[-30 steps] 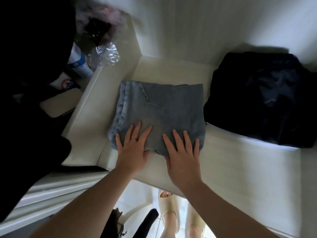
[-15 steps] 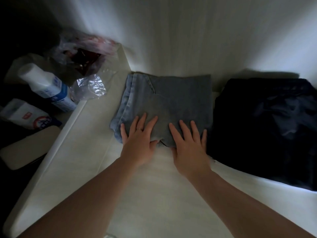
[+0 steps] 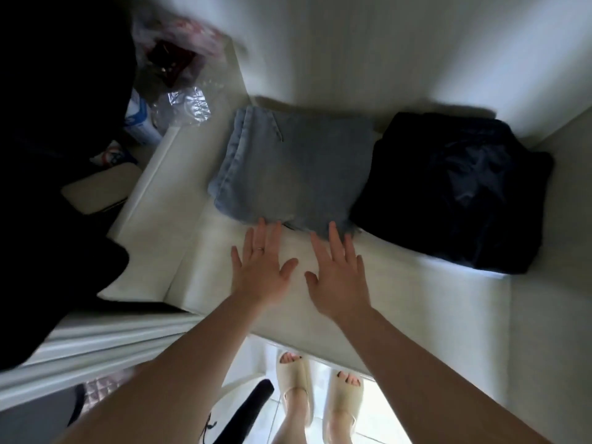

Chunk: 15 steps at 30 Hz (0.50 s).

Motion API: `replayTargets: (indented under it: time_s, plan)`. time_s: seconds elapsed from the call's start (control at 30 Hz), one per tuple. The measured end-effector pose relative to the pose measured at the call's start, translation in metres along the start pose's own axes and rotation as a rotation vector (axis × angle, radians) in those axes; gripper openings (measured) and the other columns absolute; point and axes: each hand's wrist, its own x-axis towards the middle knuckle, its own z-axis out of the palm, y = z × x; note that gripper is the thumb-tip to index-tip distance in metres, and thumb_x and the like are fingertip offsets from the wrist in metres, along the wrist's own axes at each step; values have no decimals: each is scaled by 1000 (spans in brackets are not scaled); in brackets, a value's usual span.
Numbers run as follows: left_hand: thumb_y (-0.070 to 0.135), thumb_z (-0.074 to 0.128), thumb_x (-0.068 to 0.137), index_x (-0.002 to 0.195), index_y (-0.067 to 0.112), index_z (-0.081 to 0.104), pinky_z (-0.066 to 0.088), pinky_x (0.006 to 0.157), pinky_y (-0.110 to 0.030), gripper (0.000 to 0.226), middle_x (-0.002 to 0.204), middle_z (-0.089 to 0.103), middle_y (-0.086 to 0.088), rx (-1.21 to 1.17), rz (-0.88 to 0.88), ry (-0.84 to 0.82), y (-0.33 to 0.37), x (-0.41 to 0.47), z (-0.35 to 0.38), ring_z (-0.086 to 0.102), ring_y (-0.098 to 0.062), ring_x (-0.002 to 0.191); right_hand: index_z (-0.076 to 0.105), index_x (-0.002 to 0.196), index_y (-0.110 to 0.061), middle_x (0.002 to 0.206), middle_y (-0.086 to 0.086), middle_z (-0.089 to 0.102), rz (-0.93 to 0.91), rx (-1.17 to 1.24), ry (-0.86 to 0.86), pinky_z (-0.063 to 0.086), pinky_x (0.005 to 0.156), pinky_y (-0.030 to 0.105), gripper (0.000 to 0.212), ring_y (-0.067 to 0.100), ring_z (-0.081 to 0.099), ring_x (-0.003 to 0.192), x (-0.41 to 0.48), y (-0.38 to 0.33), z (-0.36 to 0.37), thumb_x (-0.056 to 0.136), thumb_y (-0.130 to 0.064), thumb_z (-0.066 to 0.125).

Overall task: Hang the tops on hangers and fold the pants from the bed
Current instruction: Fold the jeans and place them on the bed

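Folded light-blue jeans (image 3: 294, 168) lie flat on a white shelf (image 3: 400, 293), pushed back toward the wall. My left hand (image 3: 261, 267) and my right hand (image 3: 336, 274) hover side by side just in front of the jeans, palms down with fingers straight and spread. Only the fingertips reach the jeans' near edge. A ring shows on my left hand. To the right of the jeans sits a folded pile of dark clothing (image 3: 458, 190), touching their right side.
Left of the shelf's white divider (image 3: 150, 193) are crinkled plastic bags (image 3: 179, 75), a white bottle (image 3: 137, 120) and a flat pale case (image 3: 99, 190). A dark garment (image 3: 48, 155) fills the left side. Below the shelf edge my sandalled feet (image 3: 320, 398) stand on tiles.
Both hands have slid back off the jeans toward me; they pressed flat on the denim before. The jeans now lie deeper on the shelf, next to the dark pile.
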Motion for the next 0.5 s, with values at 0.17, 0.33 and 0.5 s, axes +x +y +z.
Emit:
replayTargets:
  time_s: [0.17, 0.33, 0.5]
  plan:
    - [61, 28, 101, 158, 42, -6, -2, 122, -53, 69, 168, -14, 7, -30, -32, -90, 11, -64, 4, -12, -22, 154, -5, 159, -36, 167, -4, -20, 37, -37, -112, 8, 123, 52, 74, 28, -15, 154, -61, 9, -8, 103, -42, 42]
    - [62, 29, 101, 158, 41, -1, -4, 122, -51, 69, 168, -12, 7, -134, -64, -95, 32, -130, 8, -14, -21, 154, -2, 159, -36, 167, -5, -17, 39, -52, -134, 8, 122, 54, 73, 29, -13, 154, -124, 12, -22, 102, -42, 43]
    - [60, 33, 100, 159, 40, 5, 1, 123, -53, 68, 169, -5, 3, -198, -97, -33, 47, -199, 14, -9, -24, 155, 2, 159, -35, 167, -4, -15, 28, -83, -148, 6, 122, 54, 71, 29, -11, 154, -175, 12, -40, 103, -40, 44]
